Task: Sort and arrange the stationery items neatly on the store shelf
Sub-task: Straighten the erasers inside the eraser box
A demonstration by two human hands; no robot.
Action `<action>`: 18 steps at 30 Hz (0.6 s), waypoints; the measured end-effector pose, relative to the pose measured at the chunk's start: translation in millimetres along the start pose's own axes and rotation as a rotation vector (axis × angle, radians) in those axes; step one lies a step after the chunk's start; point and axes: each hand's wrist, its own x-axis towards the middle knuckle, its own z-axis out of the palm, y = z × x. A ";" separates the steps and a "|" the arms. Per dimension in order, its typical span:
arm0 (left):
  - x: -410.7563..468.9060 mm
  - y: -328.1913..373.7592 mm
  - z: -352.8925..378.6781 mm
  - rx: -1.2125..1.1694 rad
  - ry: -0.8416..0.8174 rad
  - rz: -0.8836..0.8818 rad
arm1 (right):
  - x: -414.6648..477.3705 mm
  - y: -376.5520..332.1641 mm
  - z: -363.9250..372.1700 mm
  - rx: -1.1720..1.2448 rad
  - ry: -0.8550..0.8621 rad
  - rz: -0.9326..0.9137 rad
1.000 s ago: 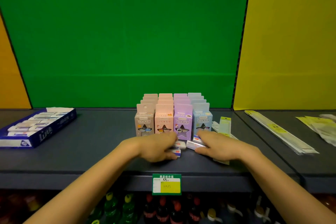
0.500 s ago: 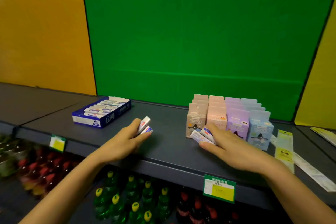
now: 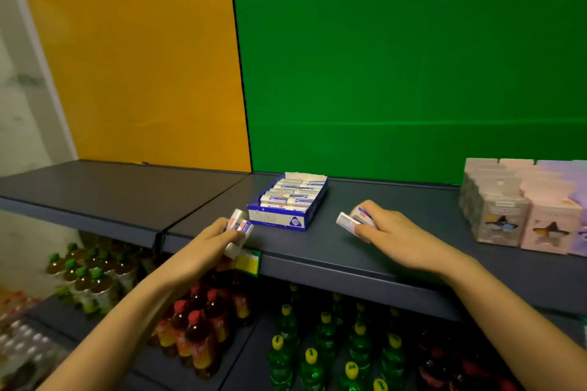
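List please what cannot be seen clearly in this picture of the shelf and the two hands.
All in the head view:
- Erasers in the left hand: the fingers hide their number.
- Erasers in the right hand: partly under the palm.
- Print on the blue eraser box: too small and blurred.
- Pastel boxes: cut off by the right edge.
- Yellow price tag: partly behind the left hand, text unreadable.

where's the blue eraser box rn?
Head view, centre: the open blue cardboard eraser box sits on the dark grey shelf, against the green backboard, between both hands.
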 end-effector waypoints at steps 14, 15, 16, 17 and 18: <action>92.5 12.3 -56.5 0.288 -0.067 0.254 | 106.5 -36.3 21.4 -0.105 0.070 -0.096; 99.4 13.4 -56.1 0.308 -0.085 0.273 | 111.6 -36.0 23.2 -0.124 0.058 -0.103; 105.7 14.3 -56.2 0.326 -0.105 0.289 | 115.8 -35.9 24.7 -0.143 0.048 -0.110; 112.0 15.1 -56.1 0.343 -0.124 0.305 | 119.5 -35.5 25.9 -0.162 0.041 -0.117; 118.0 15.7 -55.7 0.357 -0.141 0.321 | 122.4 -35.3 27.2 -0.176 0.037 -0.124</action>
